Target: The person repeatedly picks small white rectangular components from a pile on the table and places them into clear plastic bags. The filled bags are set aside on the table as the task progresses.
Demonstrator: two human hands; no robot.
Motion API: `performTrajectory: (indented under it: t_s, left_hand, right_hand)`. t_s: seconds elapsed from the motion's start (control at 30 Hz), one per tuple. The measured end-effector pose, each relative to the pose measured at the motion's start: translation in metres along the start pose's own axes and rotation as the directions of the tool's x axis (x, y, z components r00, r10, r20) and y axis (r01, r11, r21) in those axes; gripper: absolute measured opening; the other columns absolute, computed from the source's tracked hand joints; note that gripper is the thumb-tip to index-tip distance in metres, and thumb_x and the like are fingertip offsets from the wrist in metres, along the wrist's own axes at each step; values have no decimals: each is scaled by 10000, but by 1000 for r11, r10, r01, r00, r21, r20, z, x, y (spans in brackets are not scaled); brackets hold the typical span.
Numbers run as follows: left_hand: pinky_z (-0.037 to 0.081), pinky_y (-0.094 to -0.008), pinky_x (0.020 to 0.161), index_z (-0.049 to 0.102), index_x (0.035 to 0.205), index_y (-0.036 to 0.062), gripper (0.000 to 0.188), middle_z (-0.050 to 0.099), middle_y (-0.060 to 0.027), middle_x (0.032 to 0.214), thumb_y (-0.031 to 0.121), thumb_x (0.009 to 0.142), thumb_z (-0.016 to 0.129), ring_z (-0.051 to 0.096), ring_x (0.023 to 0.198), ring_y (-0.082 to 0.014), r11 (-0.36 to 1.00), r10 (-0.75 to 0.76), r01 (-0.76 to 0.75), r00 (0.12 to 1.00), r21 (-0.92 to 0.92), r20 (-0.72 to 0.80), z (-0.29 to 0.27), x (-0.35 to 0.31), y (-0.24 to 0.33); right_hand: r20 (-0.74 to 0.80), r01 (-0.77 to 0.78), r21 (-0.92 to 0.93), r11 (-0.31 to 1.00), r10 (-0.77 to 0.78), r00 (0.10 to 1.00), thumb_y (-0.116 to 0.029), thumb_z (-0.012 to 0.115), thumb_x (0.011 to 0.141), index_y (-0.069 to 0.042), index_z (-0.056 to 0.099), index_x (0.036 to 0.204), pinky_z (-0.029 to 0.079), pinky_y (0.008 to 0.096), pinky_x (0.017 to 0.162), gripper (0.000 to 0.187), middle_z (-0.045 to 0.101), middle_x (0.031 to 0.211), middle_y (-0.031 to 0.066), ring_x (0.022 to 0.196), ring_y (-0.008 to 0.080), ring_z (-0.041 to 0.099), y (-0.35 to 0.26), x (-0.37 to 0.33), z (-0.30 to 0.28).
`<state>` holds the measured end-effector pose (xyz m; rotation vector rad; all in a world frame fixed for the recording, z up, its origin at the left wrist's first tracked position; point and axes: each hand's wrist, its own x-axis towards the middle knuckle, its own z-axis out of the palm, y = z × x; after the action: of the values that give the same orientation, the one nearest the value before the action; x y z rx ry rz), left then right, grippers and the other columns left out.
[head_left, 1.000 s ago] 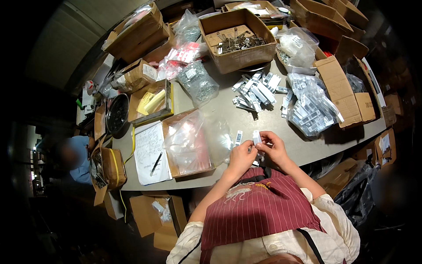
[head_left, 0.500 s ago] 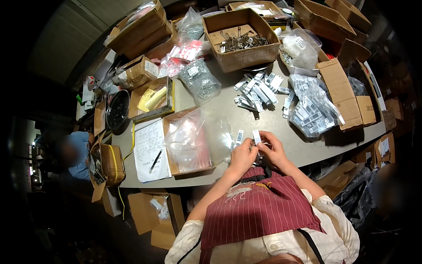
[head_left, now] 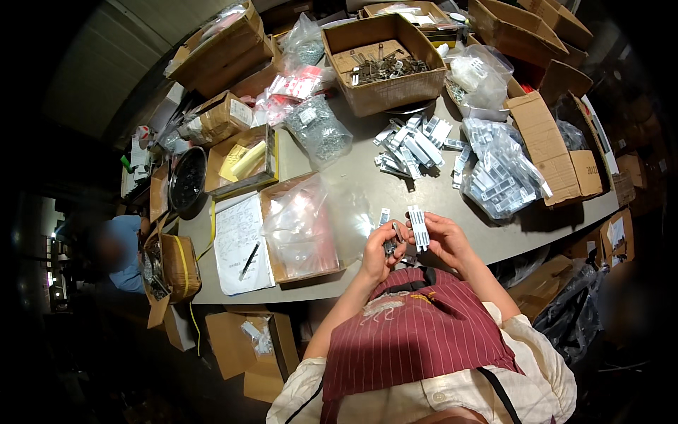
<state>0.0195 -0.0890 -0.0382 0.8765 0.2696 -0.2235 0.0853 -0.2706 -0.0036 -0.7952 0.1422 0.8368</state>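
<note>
Near the table's front edge, my right hand (head_left: 445, 239) grips a pale grey slotted bar (head_left: 418, 230), held nearly upright with its slotted face showing. My left hand (head_left: 381, 253), just beside it, is curled around several small dark metal pieces (head_left: 390, 245); their exact kind is too small to tell. Behind the left hand, one similar grey bar (head_left: 384, 215) lies on the table. Farther back is a loose pile of grey bars (head_left: 417, 150), with a clear plastic bag (head_left: 503, 180) full of similar ones to its right.
A cardboard box (head_left: 385, 97) of small metal parts stands at the back. Left of my hands sit an open box lined with clear plastic (head_left: 300, 230) and a handwritten sheet (head_left: 233, 230) with a pen (head_left: 249, 260). Another person (head_left: 126, 251) is at far left.
The grey bar in my right hand has turned, so its slotted face now shows. My left hand has drawn slightly away to the left, exposing the small metal pieces in it.
</note>
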Motion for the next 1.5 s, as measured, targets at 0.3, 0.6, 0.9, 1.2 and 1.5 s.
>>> performTrajectory:
  t_s: [0.3, 0.6, 0.9, 1.2, 1.5]
  left_hand:
    - [288, -199, 354, 591, 989, 43, 443, 578, -71, 663, 362, 1019, 285, 439, 435, -90, 959, -212, 202, 977, -198, -33, 30, -22, 47]
    - [178, -201, 431, 553, 809, 72, 228, 471, 36, 701, 211, 986, 517, 329, 501, -18, 852, 503, -438, 837, 286, -217, 18, -68, 188]
    - [458, -333, 614, 699, 792, 8, 230, 625, -56, 670, 197, 841, 577, 547, 639, -156, -156, -87, 100, 990, 983, -114, -32, -26, 238]
    - [479, -349, 920, 655, 1196, 38, 327, 679, -118, 1126, 163, 899, 600, 622, 1027, -232, -12, -395, -23, 919, 1000, 17, -49, 14, 218]
    - [479, -321, 904, 634, 1200, -42, 366, 690, -147, 1085, 224, 951, 605, 630, 1014, -187, 73, -153, 50, 987, 996, -39, -10, -30, 245]
  right_hand:
    - [-177, 78, -93, 993, -93, 980, -155, 486, 1016, 45, 572, 1218, 550, 345, 804, 297, 658, 1031, 135, 884, 201, 660, 5, 13, -24]
    - [-186, 67, -473, 879, -174, 967, -210, 598, 960, 16, 640, 1217, 480, 280, 807, 345, 681, 1051, 73, 903, 150, 620, 24, 25, -46]
    - [-176, 29, -462, 886, -123, 977, -215, 612, 954, 23, 647, 1207, 488, 280, 791, 349, 686, 1027, 84, 881, 151, 629, 16, 27, -46]
    - [-123, 100, -537, 837, -195, 973, -163, 609, 939, 27, 618, 1260, 491, 294, 854, 373, 682, 1107, 93, 962, 156, 625, 22, 21, -46]
    - [87, 139, -990, 4, -764, 639, -104, 593, 868, -1, 628, 1131, 525, 439, 810, 284, 607, 1094, 202, 948, 373, 642, -43, 45, -57]
